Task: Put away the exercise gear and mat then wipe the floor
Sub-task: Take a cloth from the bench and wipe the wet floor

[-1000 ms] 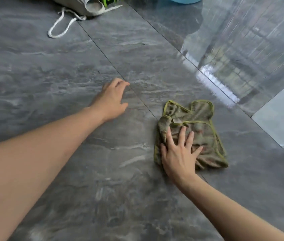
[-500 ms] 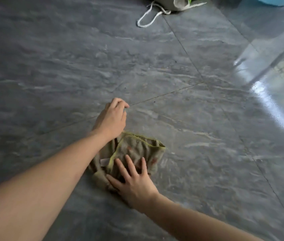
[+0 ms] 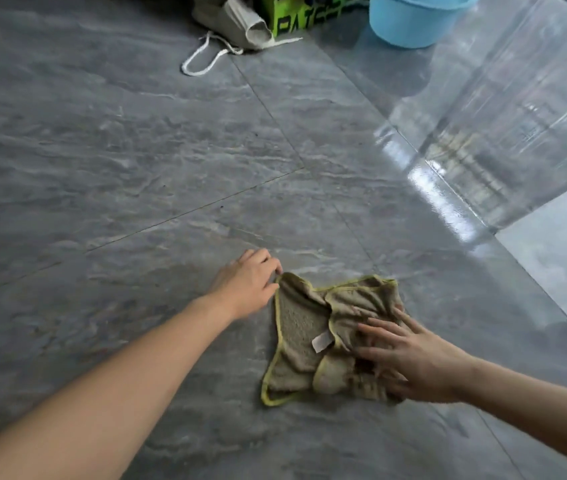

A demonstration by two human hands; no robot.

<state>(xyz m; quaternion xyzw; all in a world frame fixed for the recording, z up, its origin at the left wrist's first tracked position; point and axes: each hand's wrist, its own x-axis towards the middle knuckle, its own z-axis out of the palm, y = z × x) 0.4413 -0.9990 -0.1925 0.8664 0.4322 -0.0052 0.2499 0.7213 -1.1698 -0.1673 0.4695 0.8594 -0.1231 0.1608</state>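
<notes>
Left arm: bare forearm enters from lower left of frame, runs diagonally up to centre. Left hand [image 3: 248, 285] back-up just below frame centre, fingers curled, fingertips pinched together at its right edge. Right arm: enters from right edge, lower right. Right hand [image 3: 413, 358] palm-down, fingers [image 3: 375, 330] spread and extended toward the left, slightly motion-blurred.

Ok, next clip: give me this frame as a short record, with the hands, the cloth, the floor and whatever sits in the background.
left hand: on the floor, fingertips at the cloth's far-left corner
right hand: fingers spread, pressed flat on the cloth
cloth: crumpled, olive with yellow-green edging, white tag showing
floor: grey marble-look tiles, glossy at the right
blue bucket: top right, on the floor
drawstring bag: top centre, white cord trailing
green box: between bag and bucket
</notes>
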